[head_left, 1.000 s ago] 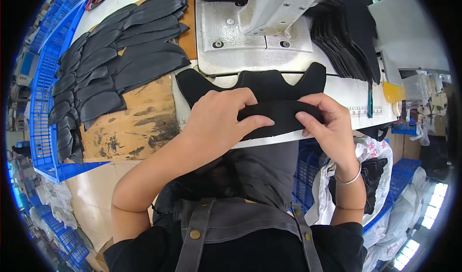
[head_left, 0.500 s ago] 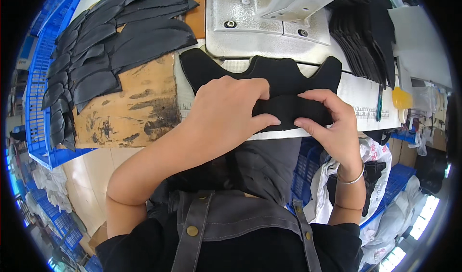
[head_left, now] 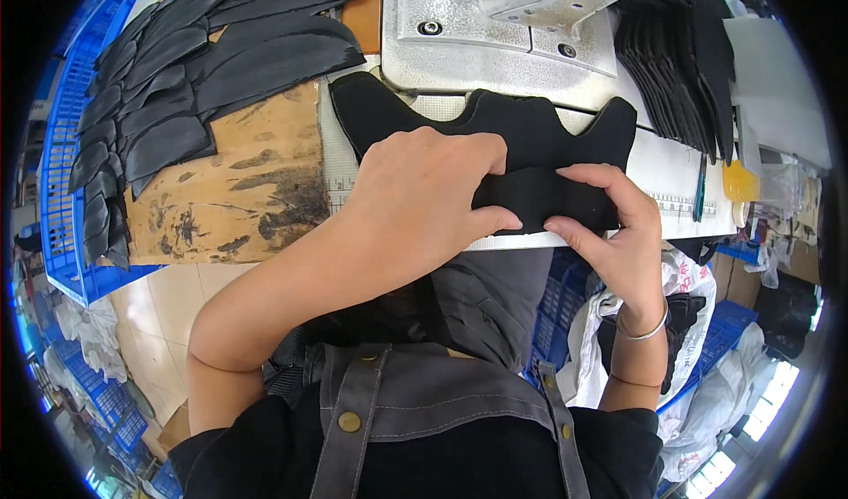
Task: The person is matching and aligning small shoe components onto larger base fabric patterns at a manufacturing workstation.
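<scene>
A black cut panel [head_left: 521, 128], soft and thick like padded fabric, lies at the front of the sewing machine, with curved notches along its far edge. Its near part shows as a separate layer or a fold [head_left: 539, 199]; which of the two, I cannot tell. My left hand [head_left: 424, 177] rests over the panel's left side, fingers curled over and thumb at the near edge. On the right end, my right hand [head_left: 623, 225] grips the near part between thumb and fingers. Both thumbs point toward each other.
The white sewing machine [head_left: 495, 57] stands right behind the panel. Overlapping dark pieces [head_left: 256, 66] cover the stained board [head_left: 238, 190] on the left. A stack of black panels [head_left: 676, 66] lies at back right. A blue crate [head_left: 66, 199] borders the left side.
The view has shifted slightly, moving the scene a little in the picture. Both hands keep nearly the same hold on the black panel.
</scene>
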The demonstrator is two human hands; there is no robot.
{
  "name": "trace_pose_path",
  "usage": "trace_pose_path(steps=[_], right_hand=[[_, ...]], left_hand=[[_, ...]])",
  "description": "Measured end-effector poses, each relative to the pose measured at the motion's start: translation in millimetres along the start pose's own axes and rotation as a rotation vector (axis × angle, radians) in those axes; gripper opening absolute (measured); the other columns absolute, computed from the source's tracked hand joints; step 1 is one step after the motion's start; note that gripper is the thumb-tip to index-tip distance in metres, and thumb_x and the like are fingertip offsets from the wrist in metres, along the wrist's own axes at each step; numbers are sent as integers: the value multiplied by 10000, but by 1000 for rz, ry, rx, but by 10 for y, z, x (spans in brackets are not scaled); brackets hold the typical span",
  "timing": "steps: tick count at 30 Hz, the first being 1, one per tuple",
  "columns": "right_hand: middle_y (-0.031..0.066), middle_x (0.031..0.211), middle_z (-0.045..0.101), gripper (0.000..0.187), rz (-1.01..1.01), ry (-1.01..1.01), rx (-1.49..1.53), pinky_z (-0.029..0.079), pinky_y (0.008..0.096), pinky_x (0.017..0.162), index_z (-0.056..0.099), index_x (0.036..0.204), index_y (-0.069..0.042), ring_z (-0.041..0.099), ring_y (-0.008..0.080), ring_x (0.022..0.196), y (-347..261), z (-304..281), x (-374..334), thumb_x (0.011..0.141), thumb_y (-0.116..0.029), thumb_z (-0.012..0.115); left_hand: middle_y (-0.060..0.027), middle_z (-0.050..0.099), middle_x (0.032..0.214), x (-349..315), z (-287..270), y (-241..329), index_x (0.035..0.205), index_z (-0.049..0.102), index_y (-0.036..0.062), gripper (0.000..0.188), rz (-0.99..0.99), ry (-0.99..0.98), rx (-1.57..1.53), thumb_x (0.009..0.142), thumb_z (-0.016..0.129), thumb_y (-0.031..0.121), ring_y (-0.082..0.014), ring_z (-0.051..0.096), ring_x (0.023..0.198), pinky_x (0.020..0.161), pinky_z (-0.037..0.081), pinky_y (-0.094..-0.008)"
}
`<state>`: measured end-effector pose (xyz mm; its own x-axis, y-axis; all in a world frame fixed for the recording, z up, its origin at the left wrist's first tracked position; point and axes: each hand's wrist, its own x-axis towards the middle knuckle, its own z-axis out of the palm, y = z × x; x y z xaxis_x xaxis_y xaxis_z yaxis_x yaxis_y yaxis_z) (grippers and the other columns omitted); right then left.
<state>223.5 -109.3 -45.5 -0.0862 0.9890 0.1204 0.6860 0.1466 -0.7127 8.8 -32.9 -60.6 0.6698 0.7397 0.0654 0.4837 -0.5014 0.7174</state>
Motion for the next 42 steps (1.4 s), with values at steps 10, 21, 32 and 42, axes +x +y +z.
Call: trace_pose_path(steps=[10,21,32,42], right_hand=[[142,956,670,505,-38,-48,-102,525,344,753,604,1068,-48,672,321,863,-74,28,92,627,-129,835],[167,944,647,607,27,-165,-160,517,381,758,528,1110,-78,650,369,862,-178,21,227,591,-138,837],[162,893,644,632,95,-210,-176,502,386,728,528,1118,-64,642,352,792,-228,9,250,573,-124,843],[176,890,642,609,43,-191,-190,512,378,741,527,1124,-75,649,369,826,-212,6,242,603,-130,838]], left_hand=[[-120,649,778,-15,2,30,885,595,54,391,4,-16,77,728,771,366,-337,629,704,609,468,-392],[-91,599,620,-84,-340,-56,679,564,40,343,-21,-121,103,773,745,316,-279,601,629,591,444,-350],[-75,591,624,-101,-297,-126,736,591,47,297,8,-135,112,796,730,303,-283,602,620,595,455,-365],[-108,573,772,-307,-330,97,880,527,45,321,-99,-22,260,818,693,313,-331,585,719,610,439,-400]])
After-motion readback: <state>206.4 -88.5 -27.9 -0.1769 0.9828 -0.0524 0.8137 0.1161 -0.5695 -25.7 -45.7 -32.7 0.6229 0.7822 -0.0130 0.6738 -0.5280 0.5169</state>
